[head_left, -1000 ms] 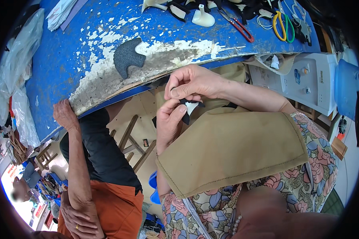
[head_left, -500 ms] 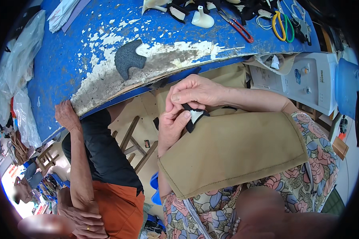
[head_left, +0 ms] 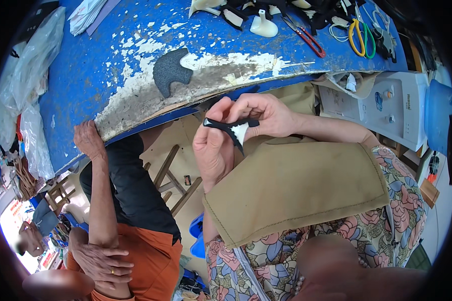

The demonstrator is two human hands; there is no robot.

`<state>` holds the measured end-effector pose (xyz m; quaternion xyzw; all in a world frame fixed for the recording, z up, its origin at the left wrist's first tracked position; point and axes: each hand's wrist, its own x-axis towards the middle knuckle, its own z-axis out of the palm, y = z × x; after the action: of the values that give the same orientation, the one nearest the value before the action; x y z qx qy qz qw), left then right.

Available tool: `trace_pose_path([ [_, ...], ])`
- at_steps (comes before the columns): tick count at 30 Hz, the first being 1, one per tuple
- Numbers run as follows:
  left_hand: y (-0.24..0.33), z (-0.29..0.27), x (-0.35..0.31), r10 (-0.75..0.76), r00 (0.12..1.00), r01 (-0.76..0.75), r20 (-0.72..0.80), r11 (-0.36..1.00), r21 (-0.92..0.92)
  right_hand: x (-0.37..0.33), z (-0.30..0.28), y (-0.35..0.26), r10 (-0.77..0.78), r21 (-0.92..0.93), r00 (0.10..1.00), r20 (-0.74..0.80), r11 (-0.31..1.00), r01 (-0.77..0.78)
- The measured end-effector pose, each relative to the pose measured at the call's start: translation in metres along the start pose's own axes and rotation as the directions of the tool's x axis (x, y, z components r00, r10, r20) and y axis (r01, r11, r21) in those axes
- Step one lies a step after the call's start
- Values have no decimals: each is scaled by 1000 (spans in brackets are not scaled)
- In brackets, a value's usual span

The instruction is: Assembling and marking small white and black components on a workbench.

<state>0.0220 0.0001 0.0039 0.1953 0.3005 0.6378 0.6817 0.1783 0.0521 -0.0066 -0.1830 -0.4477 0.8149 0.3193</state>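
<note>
Between both hands, just off the bench's near edge, is a small black piece (head_left: 225, 129) with a white patch and pointed ends, seemingly cloth over a pale core. My left hand (head_left: 212, 153) pinches its left end between thumb and fingers. From the other side, my right hand (head_left: 271, 114) grips the right end with bent fingers. A dark grey foam piece (head_left: 172, 71) with a curved cutout lies on the blue bench (head_left: 85, 80), beyond my hands. My brown apron (head_left: 296, 190) spreads over my lap below them.
Red-handled snips (head_left: 310, 41), yellow-and-green-handled scissors (head_left: 359, 37), a white moulded form (head_left: 263, 26) and several black-and-white pieces lie at the back. A co-worker's hand (head_left: 89, 140) rests on the bench edge at left. A white water dispenser (head_left: 394, 108) stands right.
Both hands have risen slightly and turned the black piece, so it now stretches more level between them and more of it shows. The fingers of my right hand have spread along it.
</note>
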Motion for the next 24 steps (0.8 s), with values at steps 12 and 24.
trace_pose_path([
  [12, 4, -14, 14, -105, 962, 142, 251, 980, -137, -4, -8, 11, -111, 53, 993, -35, 992, 113],
  [24, -3, 7, 14, 374, 895, -441, 242, 821, 364, -8, -11, 18, -125, -11, 991, -53, 992, 125],
])
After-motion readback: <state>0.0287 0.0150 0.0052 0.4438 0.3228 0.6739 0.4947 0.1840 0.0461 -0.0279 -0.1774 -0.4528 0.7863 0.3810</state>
